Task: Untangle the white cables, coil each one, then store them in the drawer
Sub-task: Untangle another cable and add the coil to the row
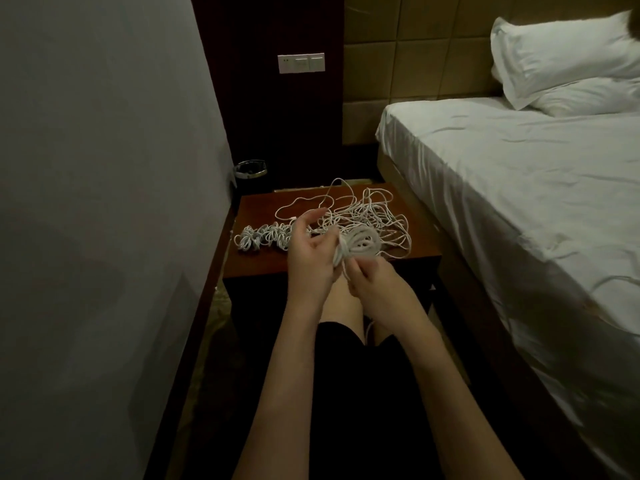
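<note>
A tangle of white cables (367, 213) lies on the dark wooden nightstand (263, 209). Several coiled cables (263, 237) lie in a row at the nightstand's left. Above the front edge, my left hand (308, 258) holds a coiled white cable (360, 242) between thumb and lower fingers, its index finger stretched out. My right hand (372, 282) pinches the loose end of that cable just below the coil. A strand of white cable hangs down between my knees. No drawer is visible.
A grey wall runs along the left. The bed (519, 188) with a white sheet and pillows stands close on the right. A small bin (250, 169) sits behind the nightstand in the corner. A switch panel (301, 63) is on the dark back panel.
</note>
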`<state>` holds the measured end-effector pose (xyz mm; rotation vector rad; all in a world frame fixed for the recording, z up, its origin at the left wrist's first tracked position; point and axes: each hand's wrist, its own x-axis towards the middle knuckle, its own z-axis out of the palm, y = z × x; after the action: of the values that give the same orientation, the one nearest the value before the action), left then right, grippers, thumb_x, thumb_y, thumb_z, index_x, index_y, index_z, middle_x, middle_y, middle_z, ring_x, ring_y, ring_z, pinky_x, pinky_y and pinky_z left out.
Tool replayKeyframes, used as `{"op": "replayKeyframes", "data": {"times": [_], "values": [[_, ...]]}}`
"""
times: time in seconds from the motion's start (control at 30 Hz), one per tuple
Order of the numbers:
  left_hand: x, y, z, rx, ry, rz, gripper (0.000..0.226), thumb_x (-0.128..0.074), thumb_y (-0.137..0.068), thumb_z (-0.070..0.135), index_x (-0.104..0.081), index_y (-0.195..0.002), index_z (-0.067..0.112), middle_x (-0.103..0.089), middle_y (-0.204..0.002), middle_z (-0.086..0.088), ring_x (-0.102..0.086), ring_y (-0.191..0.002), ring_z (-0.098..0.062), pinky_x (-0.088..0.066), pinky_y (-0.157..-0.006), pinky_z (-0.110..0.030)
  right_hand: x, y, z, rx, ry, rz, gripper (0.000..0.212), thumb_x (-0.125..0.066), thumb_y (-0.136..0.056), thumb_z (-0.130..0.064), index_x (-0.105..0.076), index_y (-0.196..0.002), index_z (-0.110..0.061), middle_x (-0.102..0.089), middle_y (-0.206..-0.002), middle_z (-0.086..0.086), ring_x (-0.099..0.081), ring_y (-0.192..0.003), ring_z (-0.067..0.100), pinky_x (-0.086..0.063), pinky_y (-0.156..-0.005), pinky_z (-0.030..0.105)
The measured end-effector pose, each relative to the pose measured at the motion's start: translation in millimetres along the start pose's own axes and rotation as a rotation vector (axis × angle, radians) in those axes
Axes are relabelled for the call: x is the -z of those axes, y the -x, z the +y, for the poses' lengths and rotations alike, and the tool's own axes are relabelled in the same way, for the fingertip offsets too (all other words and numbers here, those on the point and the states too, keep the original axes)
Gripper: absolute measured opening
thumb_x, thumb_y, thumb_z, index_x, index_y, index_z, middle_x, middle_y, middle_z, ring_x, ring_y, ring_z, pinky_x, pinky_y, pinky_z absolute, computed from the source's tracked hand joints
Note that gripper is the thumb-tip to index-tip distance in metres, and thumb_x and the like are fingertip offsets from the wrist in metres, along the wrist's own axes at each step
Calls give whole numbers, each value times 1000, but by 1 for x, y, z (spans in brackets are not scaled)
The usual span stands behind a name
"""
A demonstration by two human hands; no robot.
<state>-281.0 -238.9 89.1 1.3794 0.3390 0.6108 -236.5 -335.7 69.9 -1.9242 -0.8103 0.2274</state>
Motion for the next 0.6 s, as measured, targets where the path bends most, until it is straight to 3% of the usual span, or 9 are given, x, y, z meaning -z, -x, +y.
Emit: {"op": "replayKeyframes", "data": {"times": [0.07,0.13,0.23,0.37,0.43,0.53,0.6], "values": [[8,-3,-8,-74,-140,106,22,-53,-98,16,-50,-118,24,-65,-84,-11,-60,-60,-13,-47,-53,-23,4,2,-10,17,52,-55,44,-44,-101,-20,-52,-62,-2,-47,-55,3,-38,-44,7,-31,-49,19],[12,-6,-17,-140,-264,158,23,-54,-97,15,-47,-118,23,-65,-81,-5,-55,-51,-4,-43,-49,-20,10,3,-14,63,97,-106,43,-49,-98,-19,-53,-65,8,-43,-55,9,-35,-48,11,-29,-50,24],[11,-5,-23,-162,-410,129,25,-54,-97,15,-45,-118,24,-64,-73,3,-58,-55,-7,-46,-55,-28,21,6,-15,113,192,-136,40,-53,-95,-25,-52,-63,0,-42,-55,5,-35,-52,14,-31,-54,36],[9,-1,-13,-106,-555,-140,34,-51,-99,18,-42,-131,25,-66,-94,2,-64,-73,-5,-53,-63,-19,41,10,-14,168,184,-63,33,-57,-93,-31,-64,-64,-17,-52,-53,-2,-41,-48,7,-33,-50,18],[9,0,-3,-72,-608,-315,41,-51,-97,14,-42,-134,28,-65,-100,-3,-56,-63,0,-46,-54,-14,47,11,-13,185,123,-23,27,-62,-90,-29,-66,-66,-18,-54,-51,-5,-42,-46,8,-35,-49,15],[10,0,5,29,-475,-501,44,-47,-98,11,-44,-139,27,-59,-83,-13,-41,-43,-1,-33,-41,-14,52,11,-7,183,-47,-15,24,-66,-86,-27,-68,-73,-7,-60,-58,3,-50,-51,16,-39,-50,17],[9,4,3,67,-335,-582,45,-45,-100,9,-43,-142,23,-48,-65,-8,-37,-40,-4,-30,-38,-16,55,10,-1,103,-246,-76,31,-64,-85,-28,-63,-81,3,-64,-67,7,-55,-58,17,-43,-54,18]]}}
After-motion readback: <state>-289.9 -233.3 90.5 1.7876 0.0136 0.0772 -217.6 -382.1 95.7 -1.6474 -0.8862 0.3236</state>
